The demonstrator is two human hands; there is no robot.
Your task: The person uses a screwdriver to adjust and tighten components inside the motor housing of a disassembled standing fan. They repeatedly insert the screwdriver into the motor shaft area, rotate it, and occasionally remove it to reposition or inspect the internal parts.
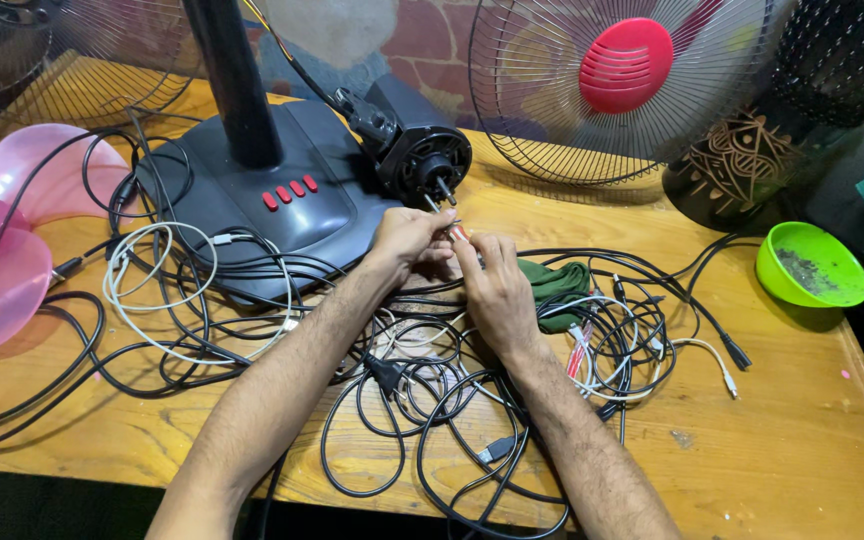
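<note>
Both bare forearms reach forward, left hand (407,238) and right hand (492,290) touching, fingers pinched.

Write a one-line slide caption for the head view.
Both hands meet at a fan motor's shaft above tangled cables.

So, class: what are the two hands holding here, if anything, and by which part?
Left hand and right hand pinch a small red-and-white item between their fingertips, just below the fan motor; what it is and which part cannot be told.
</note>
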